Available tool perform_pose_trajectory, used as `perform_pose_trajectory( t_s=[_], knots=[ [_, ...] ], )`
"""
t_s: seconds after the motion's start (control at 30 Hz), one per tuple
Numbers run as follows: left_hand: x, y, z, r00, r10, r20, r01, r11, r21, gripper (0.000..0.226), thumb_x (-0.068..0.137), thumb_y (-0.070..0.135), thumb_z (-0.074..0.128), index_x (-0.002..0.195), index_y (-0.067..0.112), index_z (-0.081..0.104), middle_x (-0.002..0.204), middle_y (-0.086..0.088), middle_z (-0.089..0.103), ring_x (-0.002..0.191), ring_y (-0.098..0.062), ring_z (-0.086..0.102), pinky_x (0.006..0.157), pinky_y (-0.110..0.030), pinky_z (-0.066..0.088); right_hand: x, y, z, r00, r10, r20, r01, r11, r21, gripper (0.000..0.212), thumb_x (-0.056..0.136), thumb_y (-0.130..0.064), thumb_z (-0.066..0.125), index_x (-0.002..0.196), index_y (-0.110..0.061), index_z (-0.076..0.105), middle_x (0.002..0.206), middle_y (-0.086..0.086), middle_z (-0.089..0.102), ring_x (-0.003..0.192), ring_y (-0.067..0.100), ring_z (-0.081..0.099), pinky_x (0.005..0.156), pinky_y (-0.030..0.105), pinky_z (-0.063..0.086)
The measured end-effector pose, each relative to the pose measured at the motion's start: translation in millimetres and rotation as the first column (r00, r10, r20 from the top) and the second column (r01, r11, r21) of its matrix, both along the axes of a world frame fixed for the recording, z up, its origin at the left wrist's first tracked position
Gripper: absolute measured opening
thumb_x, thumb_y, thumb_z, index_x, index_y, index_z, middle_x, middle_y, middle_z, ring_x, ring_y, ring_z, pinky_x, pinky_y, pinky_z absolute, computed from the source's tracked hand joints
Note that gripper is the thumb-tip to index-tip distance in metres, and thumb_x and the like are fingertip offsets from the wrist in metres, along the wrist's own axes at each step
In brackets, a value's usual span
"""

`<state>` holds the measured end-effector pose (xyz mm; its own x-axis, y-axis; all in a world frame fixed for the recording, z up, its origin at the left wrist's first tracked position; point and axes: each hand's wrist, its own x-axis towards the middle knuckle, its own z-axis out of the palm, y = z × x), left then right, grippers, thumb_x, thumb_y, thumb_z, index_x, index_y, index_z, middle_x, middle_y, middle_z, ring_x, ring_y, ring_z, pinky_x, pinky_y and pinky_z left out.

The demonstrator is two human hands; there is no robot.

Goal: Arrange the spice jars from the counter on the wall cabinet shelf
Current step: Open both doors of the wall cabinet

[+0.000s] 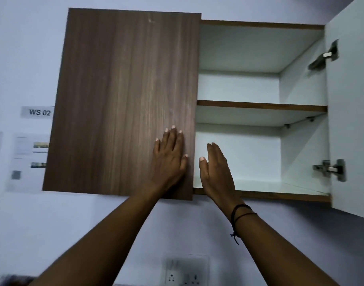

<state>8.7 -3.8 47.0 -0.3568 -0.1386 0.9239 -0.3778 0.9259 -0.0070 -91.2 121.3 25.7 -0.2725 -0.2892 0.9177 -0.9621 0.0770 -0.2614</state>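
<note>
The wall cabinet (259, 196) hangs in front of me with its right door (350, 112) swung wide open and its brown left door (123, 100) almost shut. My left hand (170, 159) lies flat on the left door near its lower right edge, fingers spread. My right hand (217, 170) is raised edge-on just inside the open right half, at the lower compartment, holding nothing. The middle shelf (261, 106) and the bottom board show bare white surfaces. No spice jars or counter are in view.
Metal hinges (329, 169) stick out from the open right door. A "WS 02" label (39, 112) and printed sheets (28, 159) are taped to the wall on the left. A socket plate (185, 271) sits on the wall below the cabinet.
</note>
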Motion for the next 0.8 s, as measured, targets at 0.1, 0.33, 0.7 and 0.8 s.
perform_pose_trajectory(
  t_s=[0.1,0.33,0.7,0.8],
  knots=[
    [-2.8,-20.6,-4.6,0.993,0.103,0.055,-0.100,0.994,-0.044,0.072,0.101,0.044,0.032,0.159,0.016,-0.001,0.167,-0.011,-0.010,0.154,-0.026,-0.011,0.124,-0.052,0.002,-0.7,-29.1,-4.3,0.988,0.062,0.139,-0.069,0.996,0.048,0.059,0.103,-0.034,0.038,0.155,-0.012,0.020,0.162,0.006,0.023,0.148,0.020,0.023,0.113,0.023,0.015],
    [-16.7,-31.1,-9.2,0.982,0.189,0.026,-0.185,0.976,-0.114,0.071,0.098,0.050,0.015,0.159,0.018,0.002,0.167,-0.012,-0.008,0.154,-0.030,-0.010,0.123,-0.053,-0.002,-1.9,-62.9,6.7,0.788,0.327,0.522,-0.364,0.931,-0.033,0.054,0.102,-0.041,0.037,0.149,-0.016,0.032,0.149,0.007,0.046,0.132,0.027,0.047,0.111,0.040,0.038],
    [22.6,-8.5,-13.4,0.992,0.123,0.006,-0.121,0.980,-0.155,0.071,0.099,0.050,0.019,0.159,0.017,-0.001,0.167,-0.012,-0.010,0.153,-0.029,-0.014,0.122,-0.055,-0.004,37.0,-33.3,4.9,0.748,0.446,0.492,-0.433,0.889,-0.146,0.032,0.097,-0.042,0.047,0.116,-0.019,0.059,0.106,-0.001,0.067,0.090,0.008,0.061,0.075,0.028,0.050],
    [43.0,3.6,-19.5,0.998,0.008,-0.063,-0.018,0.987,-0.160,0.069,0.099,0.047,0.022,0.158,0.017,0.002,0.167,-0.013,-0.004,0.154,-0.028,-0.010,0.122,-0.058,0.000,65.2,-12.9,-2.6,0.834,0.418,0.361,-0.398,0.908,-0.132,0.029,0.098,-0.046,0.046,0.114,-0.023,0.056,0.092,-0.016,0.061,0.080,-0.001,0.059,0.061,0.016,0.041]
  ],
)
